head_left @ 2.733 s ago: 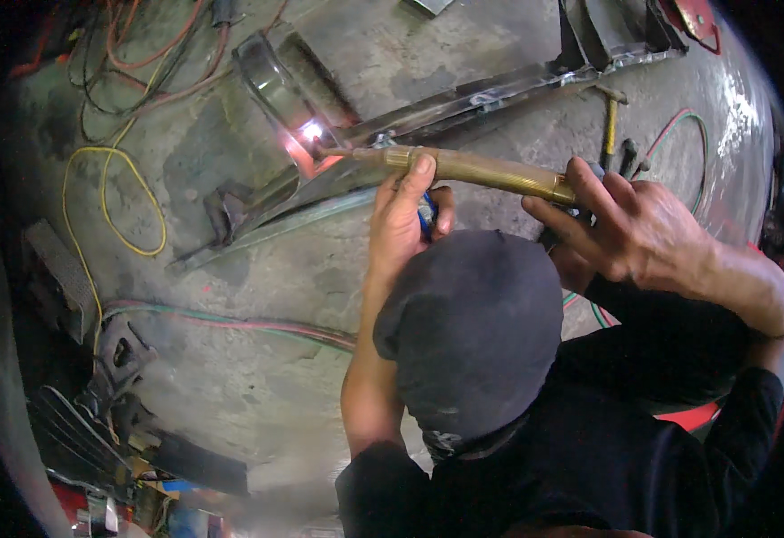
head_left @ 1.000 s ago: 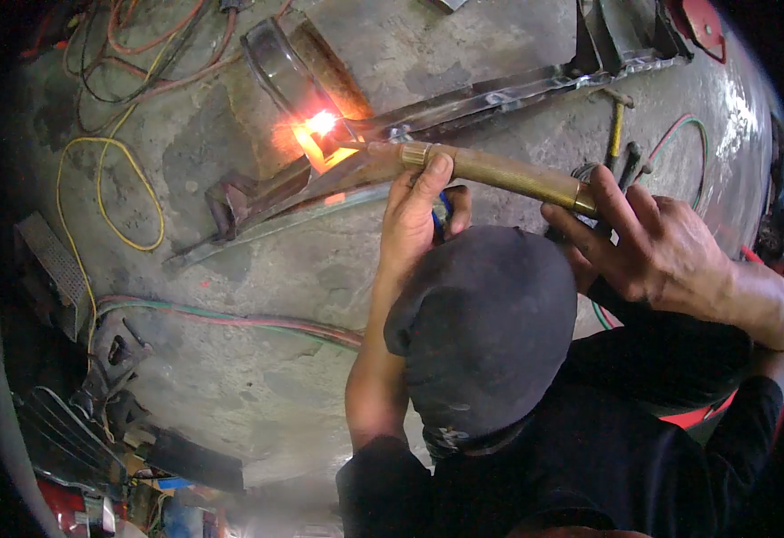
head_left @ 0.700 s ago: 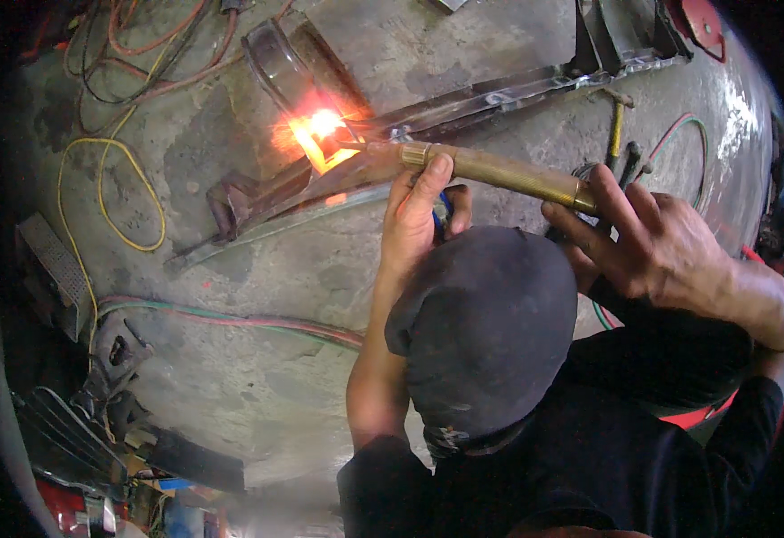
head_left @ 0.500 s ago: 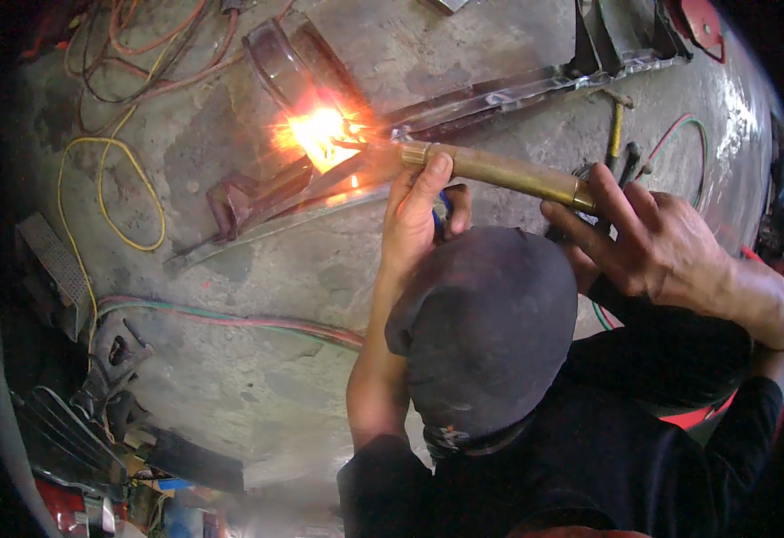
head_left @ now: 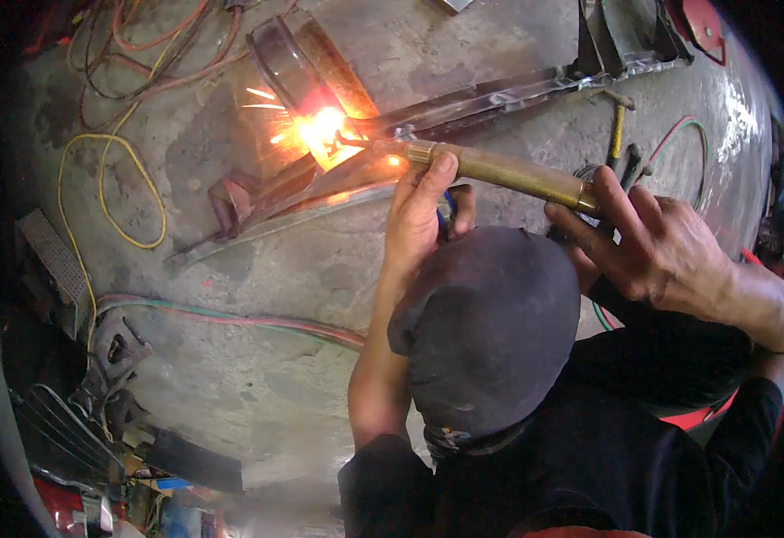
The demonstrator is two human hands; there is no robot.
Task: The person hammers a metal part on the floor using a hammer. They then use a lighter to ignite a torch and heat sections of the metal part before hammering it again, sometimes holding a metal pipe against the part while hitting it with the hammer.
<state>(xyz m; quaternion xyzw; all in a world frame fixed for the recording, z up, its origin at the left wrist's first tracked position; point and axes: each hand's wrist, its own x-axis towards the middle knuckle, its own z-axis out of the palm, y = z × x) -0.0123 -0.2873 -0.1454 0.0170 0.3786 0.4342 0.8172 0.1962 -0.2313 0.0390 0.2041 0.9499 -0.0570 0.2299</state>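
Note:
Neither of my hands is in the picture. Both visible hands belong to a co-worker in a dark cap (head_left: 490,323) and black shirt. That person's left hand (head_left: 423,202) supports the front of a brass-coloured tubular torch (head_left: 517,177), thumb on top; a blue piece shows partly behind its fingers. The co-worker's right hand (head_left: 656,238) has its fingers on the torch's rear end. A thin tip reaches a dazzling glow with sparks (head_left: 322,130), where a curved metal piece (head_left: 284,67) meets a long steel frame (head_left: 490,94). The exact contact is hidden by glare.
Yellow cable (head_left: 132,238), reddish hoses (head_left: 123,45) and red-green hoses (head_left: 239,320) lie across the concrete floor (head_left: 257,386). At right rests a hammer with a yellow handle (head_left: 617,130). A perforated metal plate (head_left: 54,255) and assorted parts line the left side.
The orange glow has shrunk, and streaks of sparks now fly to the upper left. The torch and the co-worker's hands have shifted only very slightly in the picture.

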